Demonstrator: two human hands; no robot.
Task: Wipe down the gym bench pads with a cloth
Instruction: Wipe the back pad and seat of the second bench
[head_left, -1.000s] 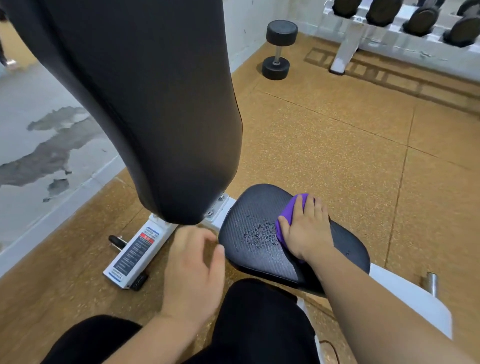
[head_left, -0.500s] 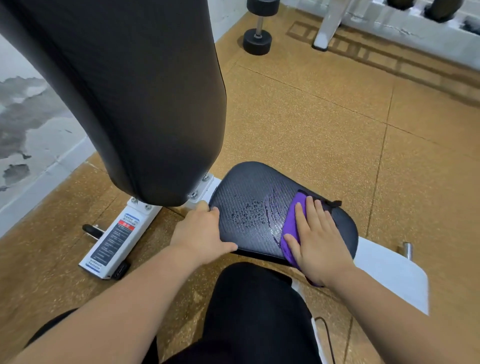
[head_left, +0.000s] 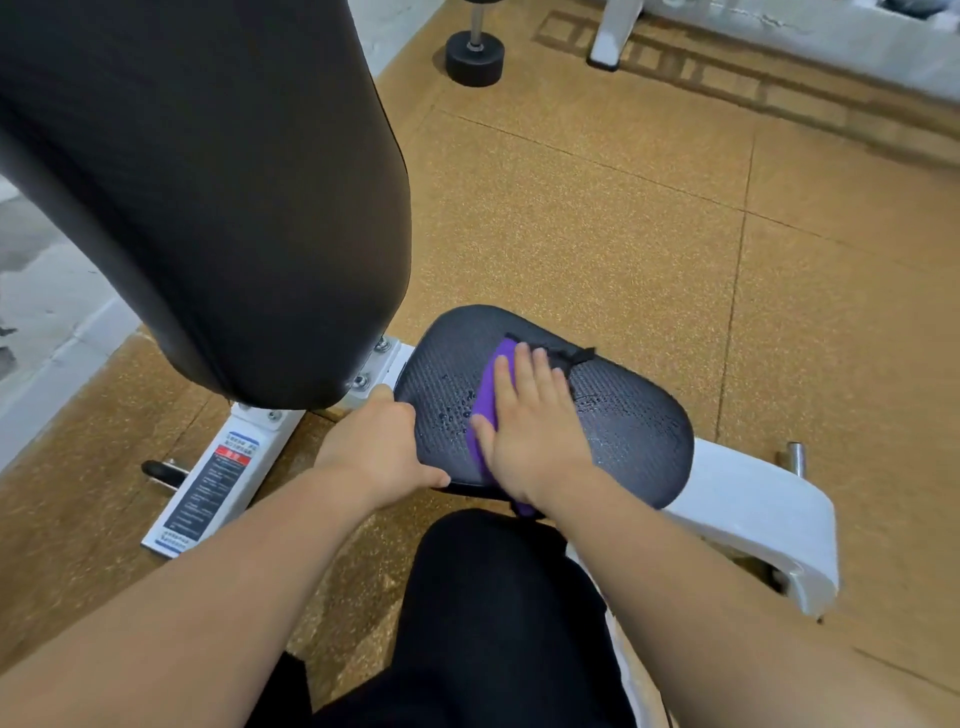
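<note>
The black textured seat pad (head_left: 634, 431) of the bench lies low in the middle, with water droplets on its left half. My right hand (head_left: 530, 421) presses flat on a purple cloth (head_left: 491, 384) on the pad's middle, fingers spread and pointing away from me. Only the cloth's left edge shows beside my hand. At the pad's near left edge, my left hand (head_left: 379, 447) grips the rim with the thumb along the underside. The large black back pad (head_left: 208, 197) rises tilted at the upper left.
The white bench frame (head_left: 753, 514) runs right under the seat, and a labelled white foot (head_left: 213, 483) sits left. A dumbbell (head_left: 475, 54) stands on the speckled orange floor at the top. A white rack base (head_left: 613, 36) is at the top right. My black-clad knee (head_left: 498, 597) is below.
My right hand slid the cloth leftward and farther onto the seat pad's middle. My left hand came up from my knee and took hold of the pad's near left edge.
</note>
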